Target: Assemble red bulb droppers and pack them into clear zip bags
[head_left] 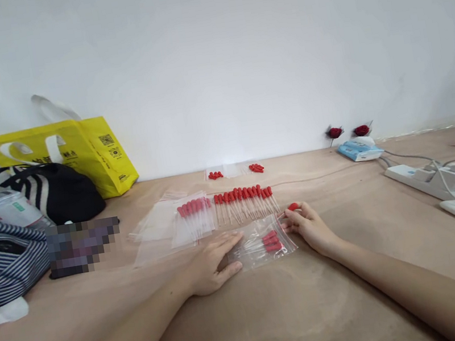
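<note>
A clear zip bag (252, 250) lies on the table between my hands, with several red-bulbed droppers (272, 242) inside it. My left hand (216, 261) rests at the bag's left end, fingers stretched and the thumb apart from them. At the bag's right, open-looking edge, my right hand (308, 228) pinches a dropper (292, 206) whose red bulb shows above the fingertips; its glass tube is mostly hidden. Just beyond the bag lies a row of loose droppers (242, 196), bulbs pointing away from me.
Left of the row are flat clear bags (149, 223) and another bag of droppers (191, 213). Red bulbs (256, 168) lie near the wall. A yellow bag (95, 151), a bottle (10, 202) and a striped pouch (3, 258) crowd the left; a power strip (423, 180) with cables lies right.
</note>
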A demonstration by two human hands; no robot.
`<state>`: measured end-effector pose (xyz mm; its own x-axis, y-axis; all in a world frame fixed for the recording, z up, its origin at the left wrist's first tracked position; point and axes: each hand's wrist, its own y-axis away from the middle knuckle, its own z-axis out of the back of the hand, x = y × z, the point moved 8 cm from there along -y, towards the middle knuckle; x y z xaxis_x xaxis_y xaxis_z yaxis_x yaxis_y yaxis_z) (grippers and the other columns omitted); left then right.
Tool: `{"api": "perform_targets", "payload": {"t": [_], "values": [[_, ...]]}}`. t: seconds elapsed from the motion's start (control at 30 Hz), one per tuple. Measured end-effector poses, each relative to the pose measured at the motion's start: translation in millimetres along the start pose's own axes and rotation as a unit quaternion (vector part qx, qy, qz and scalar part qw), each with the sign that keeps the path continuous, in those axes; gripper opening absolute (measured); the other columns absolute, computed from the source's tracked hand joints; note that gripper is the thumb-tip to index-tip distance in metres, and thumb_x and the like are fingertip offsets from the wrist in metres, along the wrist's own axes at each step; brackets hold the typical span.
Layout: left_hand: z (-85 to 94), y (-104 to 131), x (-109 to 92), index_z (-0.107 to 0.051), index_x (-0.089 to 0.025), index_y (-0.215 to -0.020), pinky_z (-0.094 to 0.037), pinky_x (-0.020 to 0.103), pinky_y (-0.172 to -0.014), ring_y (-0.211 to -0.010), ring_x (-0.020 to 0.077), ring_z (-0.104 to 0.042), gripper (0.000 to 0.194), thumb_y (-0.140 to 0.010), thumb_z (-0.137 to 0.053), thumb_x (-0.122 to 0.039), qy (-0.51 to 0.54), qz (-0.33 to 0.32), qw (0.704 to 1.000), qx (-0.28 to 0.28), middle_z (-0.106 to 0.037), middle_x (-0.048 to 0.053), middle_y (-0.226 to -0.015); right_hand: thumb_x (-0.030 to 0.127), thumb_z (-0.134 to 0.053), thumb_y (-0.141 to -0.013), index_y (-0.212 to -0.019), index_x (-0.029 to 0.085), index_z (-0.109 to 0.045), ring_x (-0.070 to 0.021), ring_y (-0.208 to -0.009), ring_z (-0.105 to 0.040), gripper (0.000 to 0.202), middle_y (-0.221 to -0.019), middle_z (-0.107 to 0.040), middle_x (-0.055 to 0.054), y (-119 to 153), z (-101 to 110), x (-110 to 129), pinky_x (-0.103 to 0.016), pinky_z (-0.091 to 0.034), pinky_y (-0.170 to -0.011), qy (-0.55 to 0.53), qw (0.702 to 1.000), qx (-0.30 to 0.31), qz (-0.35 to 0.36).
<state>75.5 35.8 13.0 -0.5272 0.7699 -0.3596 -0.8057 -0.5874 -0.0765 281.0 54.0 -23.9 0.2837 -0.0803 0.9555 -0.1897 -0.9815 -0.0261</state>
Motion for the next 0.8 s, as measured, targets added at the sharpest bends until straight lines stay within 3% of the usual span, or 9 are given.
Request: {"api": "perform_targets", "payload": {"t": [0.2, 0.33, 0.57, 0.67, 0.8], "values": [[0.8, -0.1, 0.8, -0.028, -0.024, -0.133, -0.029, 0.043, -0.101, -0.122, 0.0238, -0.035, 0.052, -0.085, -0.044, -0.036, 0.006, -0.008, 1.0, -0.009, -0.038, 0.006, -0.135, 0.036, -0.063, -0.06, -0.081, 0.022, -0.035, -0.0039, -0.027, -0.036, 0.037, -0.052, -0.052, 0.012, 3.1, -6.7, 7.5, -0.016, -0.025, -0.029, 0.083, 0.996, 0.02, 0.026], [0.5, -0.2, 0.7, -0.028, -0.024, -0.133, -0.029, 0.043, -0.101, -0.122, 0.024, -0.035, 0.052, -0.085, -0.044, -0.036, 0.004, -0.012, 1.0, -0.01, -0.037, 0.006, -0.135, 0.035, -0.064, -0.06, -0.081, 0.023, -0.038, -0.0045, -0.027, -0.036, 0.036, -0.048, -0.051, 0.012, 3.3, -10.1, 3.5, -0.016, -0.026, -0.029, 0.093, 0.995, 0.032, 0.017], [1.5, -1.2, -0.6, -0.029, -0.022, -0.132, -0.028, 0.042, -0.102, -0.123, 0.023, -0.035, 0.052, -0.085, -0.043, -0.036, -0.003, -0.007, 1.0, -0.007, -0.038, 0.007, -0.135, 0.033, -0.069, -0.055, -0.073, 0.017, -0.059, -0.0047, -0.036, -0.042, 0.026, -0.052, -0.058, 0.005, 4.7, -20.4, -2.6, -0.017, -0.031, -0.034, 0.115, 0.987, 0.104, -0.036], [1.1, -1.7, -0.9, -0.03, -0.02, -0.132, -0.028, 0.041, -0.102, -0.122, 0.0231, -0.035, 0.052, -0.084, -0.043, -0.035, -0.001, -0.004, 1.0, -0.004, -0.038, 0.008, -0.134, 0.035, -0.07, -0.054, -0.077, 0.017, -0.06, -0.0052, -0.035, -0.042, 0.031, -0.052, -0.059, 0.005, 4.7, -21.1, -5.2, -0.017, -0.029, -0.034, 0.114, 0.983, 0.126, -0.064], [0.6, -1.5, -1.0, -0.03, -0.02, -0.132, -0.028, 0.042, -0.102, -0.122, 0.0236, -0.035, 0.052, -0.084, -0.044, -0.034, 0.009, -0.002, 1.0, -0.004, -0.038, 0.008, -0.135, 0.038, -0.069, -0.057, -0.069, 0.016, -0.057, -0.0074, -0.039, -0.047, 0.027, -0.053, -0.06, 0.002, -0.4, -17.7, -7.8, -0.017, -0.031, -0.036, 0.143, 0.982, 0.116, -0.051]]}}
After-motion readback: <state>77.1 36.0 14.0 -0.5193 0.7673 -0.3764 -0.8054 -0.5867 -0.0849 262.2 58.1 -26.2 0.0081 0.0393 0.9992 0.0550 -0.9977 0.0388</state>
